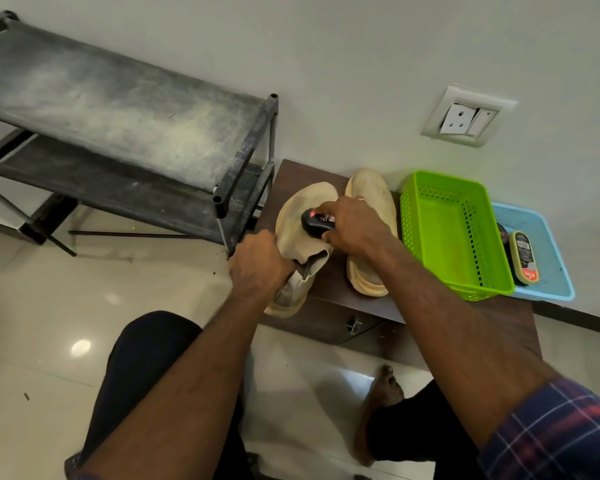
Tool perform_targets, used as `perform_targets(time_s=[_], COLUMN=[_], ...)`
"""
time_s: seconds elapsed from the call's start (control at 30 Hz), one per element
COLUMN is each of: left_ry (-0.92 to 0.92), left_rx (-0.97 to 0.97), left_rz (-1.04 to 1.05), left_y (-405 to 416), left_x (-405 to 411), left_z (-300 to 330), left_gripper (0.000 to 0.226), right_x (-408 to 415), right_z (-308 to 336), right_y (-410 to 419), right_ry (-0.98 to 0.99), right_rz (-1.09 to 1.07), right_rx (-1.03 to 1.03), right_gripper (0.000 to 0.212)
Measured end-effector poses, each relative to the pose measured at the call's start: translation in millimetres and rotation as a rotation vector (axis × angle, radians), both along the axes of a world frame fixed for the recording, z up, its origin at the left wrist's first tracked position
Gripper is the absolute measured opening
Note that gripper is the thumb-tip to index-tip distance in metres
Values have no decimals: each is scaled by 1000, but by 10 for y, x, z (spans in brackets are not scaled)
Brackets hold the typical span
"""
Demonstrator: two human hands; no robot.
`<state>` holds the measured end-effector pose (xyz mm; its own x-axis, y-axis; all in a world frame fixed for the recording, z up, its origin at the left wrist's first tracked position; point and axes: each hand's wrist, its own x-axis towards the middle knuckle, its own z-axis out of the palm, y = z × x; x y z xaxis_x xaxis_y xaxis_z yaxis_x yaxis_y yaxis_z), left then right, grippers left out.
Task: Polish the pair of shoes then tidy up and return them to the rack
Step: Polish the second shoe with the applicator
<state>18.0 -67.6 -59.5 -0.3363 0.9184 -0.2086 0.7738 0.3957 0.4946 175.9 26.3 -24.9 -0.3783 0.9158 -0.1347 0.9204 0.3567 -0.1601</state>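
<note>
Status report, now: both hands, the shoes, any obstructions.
Left hand gripping the near shoe at its collar. Right hand pressing the black polish applicator onto its upper. Second shoe beside it, untouched. Nothing in the way.

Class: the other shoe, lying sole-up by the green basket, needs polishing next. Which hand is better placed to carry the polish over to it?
Right. The right hand holds the polish applicator beside that shoe; the left hand steadies the first shoe.

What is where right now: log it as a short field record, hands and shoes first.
left hand: grips ankle end of tan shoe
right hand: presses black polish applicator on that shoe
second shoe: sole up on brown cabinet
green basket: looks empty
blue tray: holds a brush
rack: no shoes visible
</note>
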Motion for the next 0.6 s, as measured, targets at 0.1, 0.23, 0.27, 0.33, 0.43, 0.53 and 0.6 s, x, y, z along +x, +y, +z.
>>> perform_targets(time_s=[0.1, 0.23, 0.27, 0.33, 0.43, 0.53, 0.6], left_ry=[-12, -83, -55, 18, -23, 219, 269], left_rx=[40, 122, 156, 231, 309, 41, -56], left_rz=[58, 169, 174, 119, -207, -581, -581], left_y=[44, 80, 79, 38, -45, -109, -92], left_x=[-44, -142, -150, -101, 77, 204, 181], left_z=[-24, -52, -31, 94, 284, 210, 143], left_gripper=[25, 20, 21, 26, 46, 71, 73], right_x=[93, 117, 107, 59, -19, -17, -2], right_z=[-6, -45, -54, -100, -251, -362, -348], right_y=[75, 75, 64, 7, -114, -124, -88], right_ry=[-75, -9, 39, 184, 281, 325, 352], right_rz=[-1, -55, -66, -84, -89, -140, -154], right_rx=[30, 52, 57, 42, 10, -15, -38], right_gripper=[57, 56, 55, 55, 55, 55, 57])
